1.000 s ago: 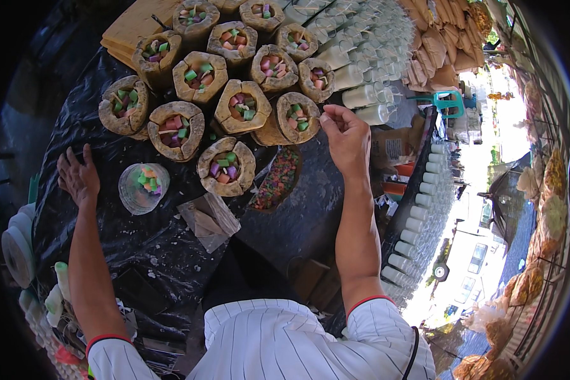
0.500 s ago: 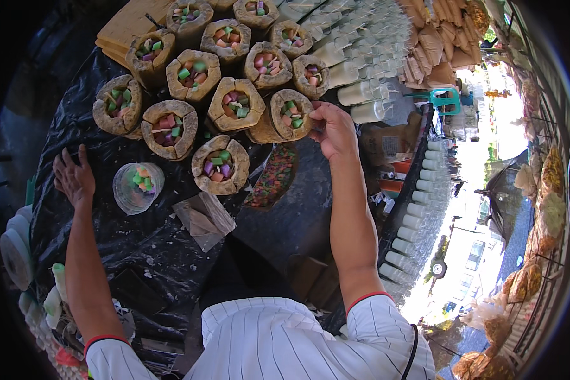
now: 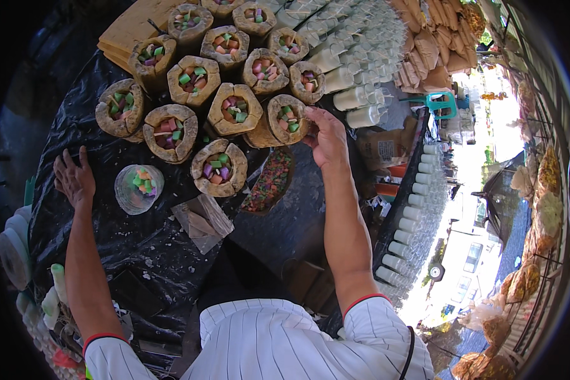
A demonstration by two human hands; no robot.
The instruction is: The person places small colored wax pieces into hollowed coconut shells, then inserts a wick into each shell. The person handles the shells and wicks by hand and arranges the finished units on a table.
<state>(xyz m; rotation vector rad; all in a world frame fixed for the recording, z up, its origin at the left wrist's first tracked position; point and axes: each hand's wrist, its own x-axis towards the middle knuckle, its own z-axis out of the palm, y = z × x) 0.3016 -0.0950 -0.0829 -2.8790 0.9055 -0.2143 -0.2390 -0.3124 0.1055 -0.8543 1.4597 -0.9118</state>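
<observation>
My right hand grips the outer right side of a thick-walled brown mold, thumb and fingers at its rim, some fingers hidden behind it. Pink and green wax-like chunks fill this mold. Beside it stand several similar molds in a cluster, one of them a mold nearest me, with purple, green and pink chunks. My left hand is open, fingers spread, holding nothing, over the black plastic sheet. Near it stands a clear plastic cup with a few coloured chunks.
A brown hollow holder of small coloured bits lies below the gripped mold. A folded clear wrapper lies near the cup. White candle-like cylinders stand in rows at the back right, past them brown paper packets. Stacked tan boards lie back left.
My right hand has moved slightly left and nearer, still at the mold's rim, and the mold has shifted a little with it. My left hand has barely moved. The whole view has shifted slightly.
</observation>
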